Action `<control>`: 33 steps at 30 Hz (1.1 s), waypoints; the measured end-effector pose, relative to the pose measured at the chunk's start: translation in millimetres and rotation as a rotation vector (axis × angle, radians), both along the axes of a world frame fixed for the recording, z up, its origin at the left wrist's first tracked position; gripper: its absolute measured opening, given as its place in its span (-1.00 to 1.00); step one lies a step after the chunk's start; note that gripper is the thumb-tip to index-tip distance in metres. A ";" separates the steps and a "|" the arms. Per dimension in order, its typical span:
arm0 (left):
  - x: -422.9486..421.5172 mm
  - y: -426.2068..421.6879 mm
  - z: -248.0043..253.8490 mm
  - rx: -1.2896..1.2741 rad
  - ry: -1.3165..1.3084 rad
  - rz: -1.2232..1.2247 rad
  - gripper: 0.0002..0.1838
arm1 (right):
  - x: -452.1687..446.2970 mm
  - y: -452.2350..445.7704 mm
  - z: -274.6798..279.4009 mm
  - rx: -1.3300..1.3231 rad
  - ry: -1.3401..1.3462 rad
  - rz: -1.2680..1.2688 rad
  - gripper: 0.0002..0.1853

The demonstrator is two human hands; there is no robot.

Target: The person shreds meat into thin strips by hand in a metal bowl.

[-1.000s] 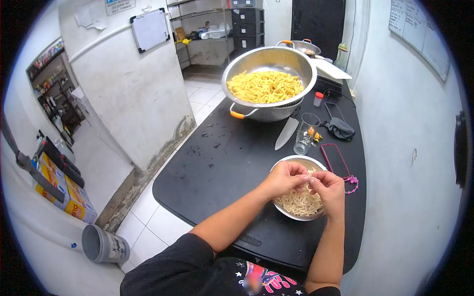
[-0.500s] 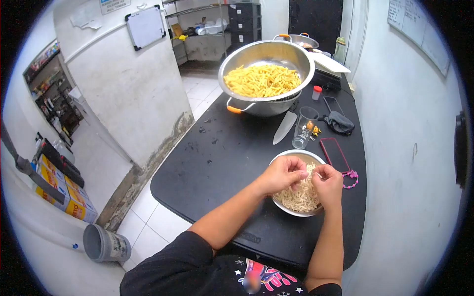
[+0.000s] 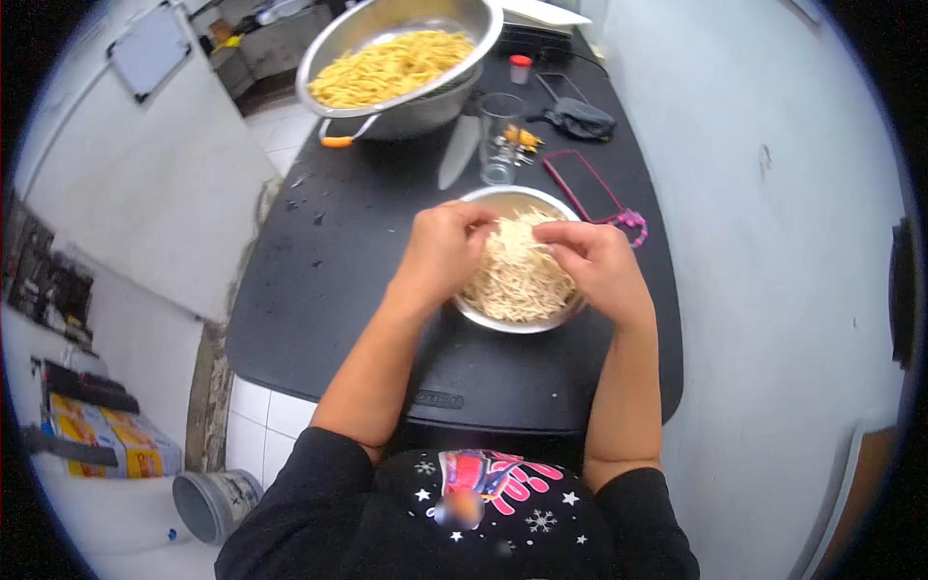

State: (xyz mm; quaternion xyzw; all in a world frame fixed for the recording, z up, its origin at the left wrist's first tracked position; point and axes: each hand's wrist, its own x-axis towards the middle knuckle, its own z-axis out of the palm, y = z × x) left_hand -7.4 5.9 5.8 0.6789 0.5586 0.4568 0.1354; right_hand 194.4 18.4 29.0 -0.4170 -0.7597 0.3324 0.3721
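A steel bowl on the black table holds a heap of thin, pale shreds that look like shredded meat. At its left side my left hand curls inward, the fingertips closed on shreds at the top of the heap. Opposite, my right hand has its thumb and fingers drawn together on the shreds. Both hands partly cover the bowl's rim, and the exact amount in the fingers is hidden.
Further back stands a large steel bowl of yellow pasta-like pieces, tilted on another vessel. A knife, clear glass, pink-edged phone, dark pouch and red-capped jar lie beyond my hands. A wall borders the right.
My hands have gone from pinching close together above the bowl to lower and wider apart at the shreds. The view has shifted, moving the table's things up and left.
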 end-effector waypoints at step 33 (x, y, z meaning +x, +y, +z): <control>21.3 -10.0 11.1 -0.148 -0.064 -0.172 -0.83 | 1.8 19.0 -18.6 -0.067 0.017 -0.217 -0.83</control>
